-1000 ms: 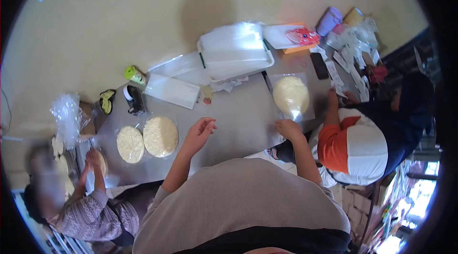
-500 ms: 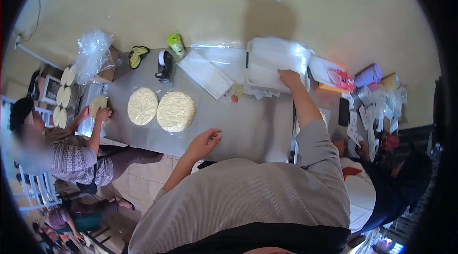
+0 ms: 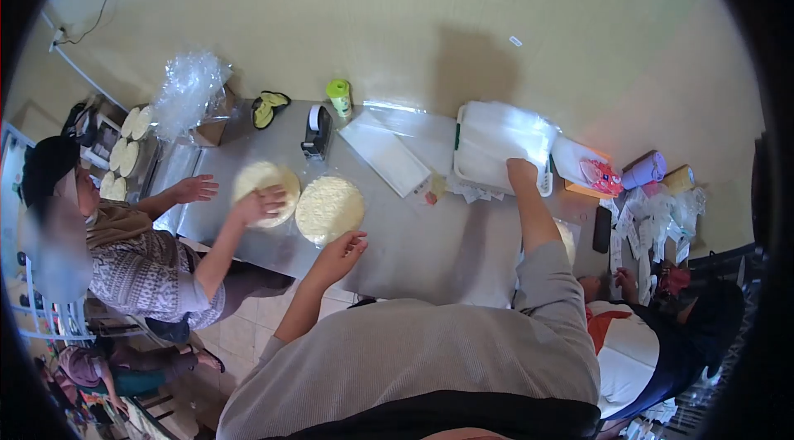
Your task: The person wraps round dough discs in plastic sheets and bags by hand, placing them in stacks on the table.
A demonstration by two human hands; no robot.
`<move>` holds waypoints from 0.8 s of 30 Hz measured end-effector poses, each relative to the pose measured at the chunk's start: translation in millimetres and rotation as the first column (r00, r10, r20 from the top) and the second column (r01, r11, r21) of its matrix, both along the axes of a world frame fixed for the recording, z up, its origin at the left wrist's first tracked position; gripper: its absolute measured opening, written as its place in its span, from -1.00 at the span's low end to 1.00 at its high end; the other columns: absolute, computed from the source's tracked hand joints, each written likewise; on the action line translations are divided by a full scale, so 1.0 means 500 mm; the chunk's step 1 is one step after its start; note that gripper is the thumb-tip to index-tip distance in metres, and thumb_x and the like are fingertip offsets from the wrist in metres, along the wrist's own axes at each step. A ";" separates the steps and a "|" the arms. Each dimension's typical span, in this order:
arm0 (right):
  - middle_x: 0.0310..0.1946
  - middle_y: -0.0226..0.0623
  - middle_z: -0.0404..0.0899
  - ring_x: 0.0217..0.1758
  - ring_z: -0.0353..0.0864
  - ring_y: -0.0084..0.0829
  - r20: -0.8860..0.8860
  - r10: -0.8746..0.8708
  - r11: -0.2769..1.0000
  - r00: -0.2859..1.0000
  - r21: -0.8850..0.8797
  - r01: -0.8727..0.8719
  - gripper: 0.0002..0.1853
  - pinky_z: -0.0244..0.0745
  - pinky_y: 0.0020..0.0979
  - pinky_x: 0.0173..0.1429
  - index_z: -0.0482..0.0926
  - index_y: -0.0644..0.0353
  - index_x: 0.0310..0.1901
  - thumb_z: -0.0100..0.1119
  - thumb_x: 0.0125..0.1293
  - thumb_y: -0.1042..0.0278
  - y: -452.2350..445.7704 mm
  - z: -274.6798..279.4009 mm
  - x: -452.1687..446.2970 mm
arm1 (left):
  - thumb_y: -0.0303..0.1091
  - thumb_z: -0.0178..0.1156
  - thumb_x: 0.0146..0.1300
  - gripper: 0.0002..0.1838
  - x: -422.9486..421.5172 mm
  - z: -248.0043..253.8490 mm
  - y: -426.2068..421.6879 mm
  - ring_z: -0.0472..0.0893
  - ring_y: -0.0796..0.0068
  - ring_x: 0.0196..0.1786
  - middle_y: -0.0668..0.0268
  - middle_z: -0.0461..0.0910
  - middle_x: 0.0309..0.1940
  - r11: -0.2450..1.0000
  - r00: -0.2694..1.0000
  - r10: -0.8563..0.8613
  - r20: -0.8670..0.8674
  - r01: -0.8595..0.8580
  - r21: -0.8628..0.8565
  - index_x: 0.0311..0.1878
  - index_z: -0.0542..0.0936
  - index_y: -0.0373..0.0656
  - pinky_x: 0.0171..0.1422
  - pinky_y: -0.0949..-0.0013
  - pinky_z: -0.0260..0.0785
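Note:
My left hand (image 3: 341,258) hovers by the near edge of a round, pale flatbread stack (image 3: 329,208) in clear plastic, its fingers loosely bent and apart. Nothing is in it, and whether it touches the plastic I cannot tell. My right hand (image 3: 521,169) is closed at the near rim of a white tray (image 3: 546,185). Whitish plastic sheets (image 3: 500,138) fill the tray. What the right fingers hold, if anything, is hidden. A second round flatbread (image 3: 248,181) lies to the left, with a co-worker's hand (image 3: 263,203) over it.
Behind the stacks stand a tape dispenser (image 3: 316,136), a green-lidded container (image 3: 338,98) and a white flat board (image 3: 385,152). A co-worker (image 3: 149,258) stands left. Another person (image 3: 637,349) sits right, near a phone (image 3: 602,229) and paper strips. A box (image 3: 213,121) holds plastic bags.
My left hand has moved closer to the right-hand flatbread stack. My right hand has drawn back to the tray's near rim. The co-worker's hand has moved from a held flatbread onto the left-hand stack.

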State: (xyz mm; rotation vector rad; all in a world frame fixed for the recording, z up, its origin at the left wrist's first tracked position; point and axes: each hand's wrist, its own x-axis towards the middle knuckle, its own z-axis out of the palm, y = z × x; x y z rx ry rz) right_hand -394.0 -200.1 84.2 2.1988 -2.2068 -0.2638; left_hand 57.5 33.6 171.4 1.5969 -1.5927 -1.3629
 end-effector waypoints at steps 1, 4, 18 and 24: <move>-0.23 -0.23 0.66 -0.17 0.66 -0.18 0.000 -0.025 1.000 1.000 0.018 0.025 -0.79 0.54 -0.18 -0.13 0.65 -0.02 -0.25 -0.01 0.23 0.27 -0.002 0.016 0.009 | -0.23 0.08 0.35 -0.64 0.005 -0.012 -0.004 0.55 0.52 -0.22 0.27 0.58 -0.25 1.000 0.999 0.006 -0.038 -0.007 -0.019 0.11 0.46 -0.21 -0.06 0.45 0.39; -0.24 -0.29 0.67 -0.24 0.67 -0.24 0.173 0.174 0.906 0.969 -0.414 -0.089 -0.77 0.56 -0.14 -0.15 0.65 0.02 -0.27 -0.03 0.30 0.23 0.015 0.073 0.029 | -0.20 0.10 0.33 -0.63 0.020 -0.015 -0.014 0.53 0.55 -0.27 0.31 0.55 -0.29 1.000 0.997 -0.010 -0.078 0.009 -0.019 0.11 0.46 -0.20 -0.11 0.47 0.39; -0.22 -0.23 0.63 -0.25 0.65 -0.36 0.973 0.082 0.973 -0.216 -0.032 0.228 -0.79 0.58 -0.42 -0.23 0.53 0.26 -0.13 -0.02 0.41 0.30 0.144 0.403 0.324 | -0.17 0.06 0.37 -0.56 -0.004 0.001 -0.064 0.52 0.44 0.09 0.27 0.50 0.05 0.962 0.905 -0.273 -0.327 0.250 -0.114 0.21 0.37 -0.20 0.16 0.38 0.34; -0.17 -0.18 0.61 -0.31 0.67 -0.30 0.922 0.136 0.962 -0.363 -0.036 0.271 -0.79 0.60 -0.39 -0.28 0.45 0.26 -0.13 0.00 0.41 0.28 0.238 0.310 0.474 | 0.08 0.01 0.33 -0.34 -0.051 0.004 -0.098 0.32 0.30 0.30 0.23 0.38 0.21 0.842 0.624 0.138 -0.769 0.335 0.422 0.32 0.23 -0.19 0.32 0.19 0.20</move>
